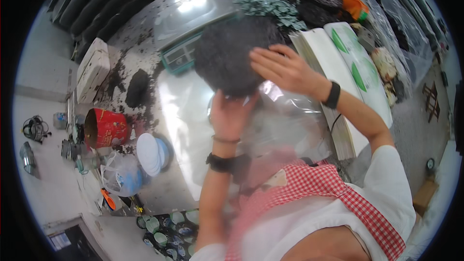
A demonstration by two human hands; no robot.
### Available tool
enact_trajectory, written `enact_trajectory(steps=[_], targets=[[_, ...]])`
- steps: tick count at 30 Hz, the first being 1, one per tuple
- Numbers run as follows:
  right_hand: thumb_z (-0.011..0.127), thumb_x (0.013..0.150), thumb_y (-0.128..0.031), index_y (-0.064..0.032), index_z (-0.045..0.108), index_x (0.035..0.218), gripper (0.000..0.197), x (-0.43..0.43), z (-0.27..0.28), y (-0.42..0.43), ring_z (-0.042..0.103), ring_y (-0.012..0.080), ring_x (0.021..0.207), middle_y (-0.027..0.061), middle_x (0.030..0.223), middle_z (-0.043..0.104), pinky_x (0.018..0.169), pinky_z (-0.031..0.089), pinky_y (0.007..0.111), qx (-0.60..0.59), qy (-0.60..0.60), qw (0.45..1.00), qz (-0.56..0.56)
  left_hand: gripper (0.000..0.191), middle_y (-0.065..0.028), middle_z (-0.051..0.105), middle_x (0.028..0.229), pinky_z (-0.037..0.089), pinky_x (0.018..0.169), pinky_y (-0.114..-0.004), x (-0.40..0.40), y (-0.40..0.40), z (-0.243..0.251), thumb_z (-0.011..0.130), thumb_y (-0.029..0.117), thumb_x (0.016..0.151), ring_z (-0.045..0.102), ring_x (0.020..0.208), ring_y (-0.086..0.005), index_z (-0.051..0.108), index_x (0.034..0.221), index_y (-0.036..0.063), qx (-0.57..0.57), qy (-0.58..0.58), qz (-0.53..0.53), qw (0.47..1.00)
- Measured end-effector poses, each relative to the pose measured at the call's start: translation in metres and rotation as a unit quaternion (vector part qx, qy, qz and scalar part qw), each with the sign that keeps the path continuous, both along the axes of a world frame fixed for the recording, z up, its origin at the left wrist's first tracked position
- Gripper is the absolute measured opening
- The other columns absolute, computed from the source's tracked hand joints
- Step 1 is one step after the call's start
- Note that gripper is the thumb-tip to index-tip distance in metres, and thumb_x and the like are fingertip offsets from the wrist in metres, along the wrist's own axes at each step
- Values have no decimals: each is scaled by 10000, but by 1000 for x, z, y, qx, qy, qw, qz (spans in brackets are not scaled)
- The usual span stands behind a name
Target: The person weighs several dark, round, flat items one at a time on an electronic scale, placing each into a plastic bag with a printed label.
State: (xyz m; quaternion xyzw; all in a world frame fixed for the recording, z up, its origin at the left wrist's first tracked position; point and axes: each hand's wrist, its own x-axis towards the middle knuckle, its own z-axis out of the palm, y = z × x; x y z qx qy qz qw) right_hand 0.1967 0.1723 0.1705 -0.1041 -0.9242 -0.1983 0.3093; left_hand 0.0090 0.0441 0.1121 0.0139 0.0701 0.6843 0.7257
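Observation:
Between my hands is a thick, round, dark cake (235, 54) that looks like dried seaweed, blurred by motion. My left hand (232, 112) grips its near edge, fingers partly hidden beneath it. On its right side my right hand (279, 67) lies flat, fingers together. Clear plastic film (290, 98) glints just below the cake; whether it encloses any of it I cannot tell. Behind the cake stands a green-framed scale (177, 56) with a shiny metal pan (195, 7), partly covered by the cake.
At left are a red tin (105, 127), white round lids (148, 154), a polystyrene block (93, 70) and a dark clump (137, 87). Orange-handled scissors (108, 199) lie near the table edge. Green packets (268, 1) are heaped behind; a thick white stack (322, 79) stands right.

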Motion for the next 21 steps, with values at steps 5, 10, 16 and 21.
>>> enact_trajectory(steps=[5, 10, 16, 21], targets=[[574, 867, -138, -32, 596, 1186, 337, -107, -12, 129, 558, 211, 1198, 103, 1236, 615, 965, 446, 353, 88, 20, 996, -11, 542, -202, 466, 1394, 375, 1077, -444, -19, -7, 12, 454, 273, 998, 446, 1314, -311, 299, 1467, 51, -48, 456, 60, 887], [682, 773, -267, -77, 610, 961, 276, -174, -55, 183, 588, 182, 1024, 46, 1022, 619, 848, 448, 330, 60, 78, 995, -34, 511, -183, 515, 1352, 453, 994, -377, -14, -10, -13, 501, 173, 981, 523, 1244, -280, 353, 1446, 23, -84, 639, 43, 764], [645, 742, -103, -53, 680, 763, 65, -56, -44, 215, 669, 329, 708, 128, 756, 661, 593, 547, 427, -283, -113, 915, -263, 560, -163, 248, 1550, 161, 1093, -625, -9, 7, -25, 691, 231, 800, 150, 1424, -445, 553, 1342, 258, 39, 970, 31, 237], [617, 777, -78, -68, 574, 1200, 425, 6, -147, 281, 547, 372, 1109, 204, 1144, 593, 930, 467, 439, -352, -118, 917, -147, 492, -120, 258, 1554, 87, 1044, -714, -6, 3, -56, 661, 365, 806, 150, 1423, -448, 589, 1292, 331, -20, 981, -41, 187]])
